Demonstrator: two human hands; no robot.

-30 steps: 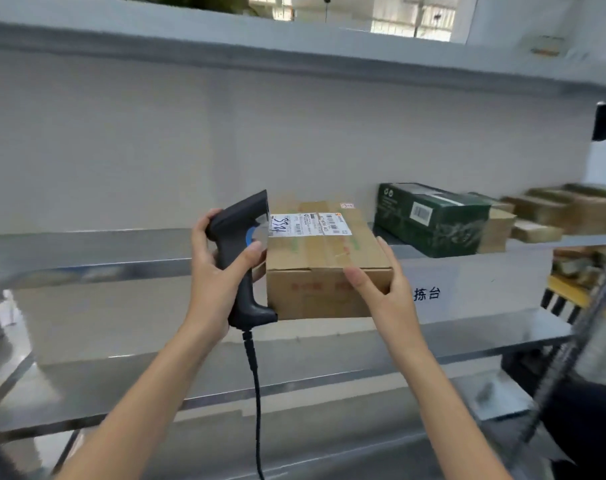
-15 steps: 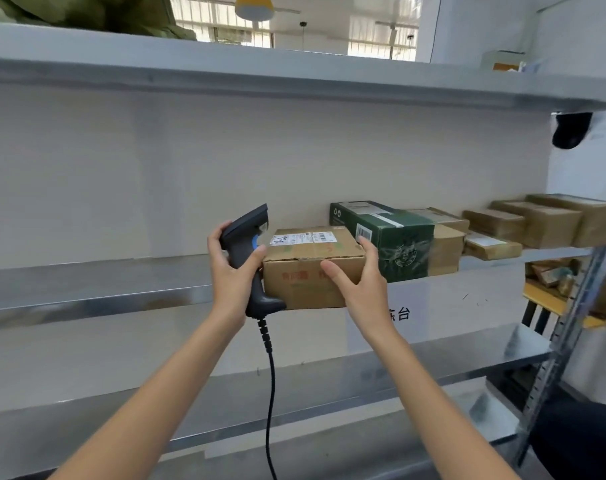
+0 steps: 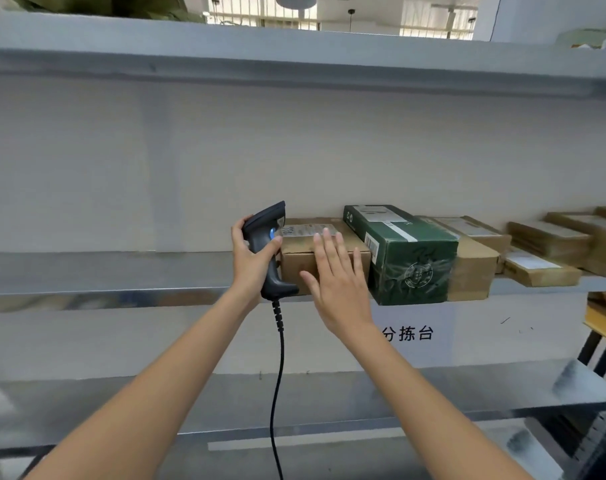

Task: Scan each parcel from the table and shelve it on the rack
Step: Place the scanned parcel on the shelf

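Note:
A brown cardboard parcel (image 3: 296, 259) with a white label on top rests on the middle rack shelf (image 3: 104, 271), pushed up against a green box (image 3: 409, 258). My right hand (image 3: 339, 282) is flat and spread, its palm against the parcel's front face. My left hand (image 3: 251, 261) grips a black corded barcode scanner (image 3: 265, 244) just left of the parcel, its head pointing right over the parcel's top.
Right of the green box sit several brown cardboard parcels (image 3: 474, 268), some flat ones (image 3: 540, 268) further right. A shelf (image 3: 294, 60) runs overhead and a lower shelf (image 3: 363, 393) lies below. The scanner cable (image 3: 277, 393) hangs down.
The parcel went from held in front of the shelf to resting on it beside the green box. My right hand let go and now presses flat on its front.

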